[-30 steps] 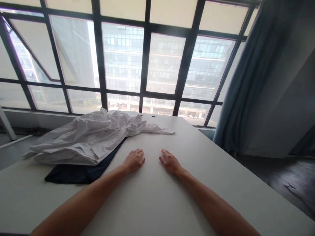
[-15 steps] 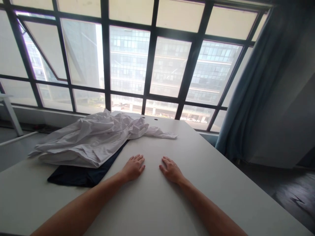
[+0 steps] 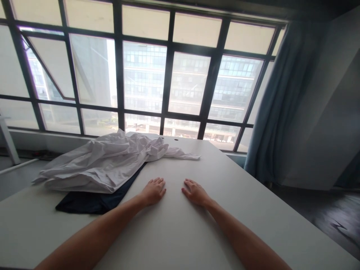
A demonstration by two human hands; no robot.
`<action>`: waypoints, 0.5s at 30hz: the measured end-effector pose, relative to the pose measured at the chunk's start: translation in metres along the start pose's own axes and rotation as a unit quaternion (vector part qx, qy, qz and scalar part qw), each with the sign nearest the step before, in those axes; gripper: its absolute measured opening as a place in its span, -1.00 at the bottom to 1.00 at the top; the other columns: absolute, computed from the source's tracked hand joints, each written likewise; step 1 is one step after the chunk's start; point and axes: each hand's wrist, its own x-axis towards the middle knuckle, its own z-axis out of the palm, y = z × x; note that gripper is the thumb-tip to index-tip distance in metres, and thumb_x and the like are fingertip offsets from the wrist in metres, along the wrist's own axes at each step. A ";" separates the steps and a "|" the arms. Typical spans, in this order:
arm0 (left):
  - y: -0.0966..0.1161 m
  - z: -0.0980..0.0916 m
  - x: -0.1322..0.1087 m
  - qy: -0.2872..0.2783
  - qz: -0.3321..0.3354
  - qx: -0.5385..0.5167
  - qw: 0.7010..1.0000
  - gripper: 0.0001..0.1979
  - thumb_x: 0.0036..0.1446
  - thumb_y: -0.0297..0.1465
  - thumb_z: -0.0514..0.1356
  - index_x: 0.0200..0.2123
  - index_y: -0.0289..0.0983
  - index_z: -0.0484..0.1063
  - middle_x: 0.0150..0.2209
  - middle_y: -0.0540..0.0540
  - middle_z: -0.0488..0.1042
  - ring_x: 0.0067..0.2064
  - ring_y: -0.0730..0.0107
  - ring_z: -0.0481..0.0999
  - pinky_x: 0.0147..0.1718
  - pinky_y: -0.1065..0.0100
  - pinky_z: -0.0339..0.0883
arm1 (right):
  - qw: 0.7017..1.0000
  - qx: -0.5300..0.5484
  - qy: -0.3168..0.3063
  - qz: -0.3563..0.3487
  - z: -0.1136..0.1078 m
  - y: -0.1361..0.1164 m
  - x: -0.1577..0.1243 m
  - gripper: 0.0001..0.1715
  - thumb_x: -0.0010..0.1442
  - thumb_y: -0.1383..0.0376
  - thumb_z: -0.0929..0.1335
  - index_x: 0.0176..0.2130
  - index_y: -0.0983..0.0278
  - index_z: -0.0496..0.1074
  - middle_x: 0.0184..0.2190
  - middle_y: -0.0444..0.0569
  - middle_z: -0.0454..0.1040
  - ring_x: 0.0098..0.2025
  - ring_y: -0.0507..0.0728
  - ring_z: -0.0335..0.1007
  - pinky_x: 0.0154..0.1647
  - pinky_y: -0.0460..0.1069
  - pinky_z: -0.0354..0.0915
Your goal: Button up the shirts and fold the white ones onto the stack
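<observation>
My left hand (image 3: 153,192) lies palm down on the white table (image 3: 168,232), fingers stretched out and holding nothing. Opposite it, my right hand (image 3: 195,192) rests flat on the same surface, also with nothing in it. A strip of bare tabletop separates the two. To the left, a crumpled white garment (image 3: 95,161), possibly a shirt, is spread in loose folds, with one narrow end reaching right across the table. Dark navy cloth (image 3: 87,202) sticks out from under it, close to my left forearm; the rest of that cloth is hidden.
Behind the table stands a wide window (image 3: 144,77) with dark frames, one pane tilted open at the left. A blue-grey curtain (image 3: 277,108) hangs at the right. The table's right edge drops to a dark floor (image 3: 298,210). A white metal leg (image 3: 9,140) shows at far left.
Both hands have stayed in place on the table. Only the camera has tilted slightly, so the window sits a little lower in view.
</observation>
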 end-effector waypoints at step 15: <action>-0.032 -0.047 -0.005 0.046 -0.151 -0.016 0.987 -0.67 0.32 -0.19 0.05 -0.19 -0.25 0.54 -0.11 -0.20 0.56 -0.03 0.10 0.53 -0.01 0.15 0.35 | 0.985 0.119 0.045 -0.114 -0.011 0.011 -0.002 -0.70 0.22 0.22 0.29 -0.23 0.26 0.59 -0.24 0.01 0.61 -0.27 0.15 0.50 -0.09 0.04 0.36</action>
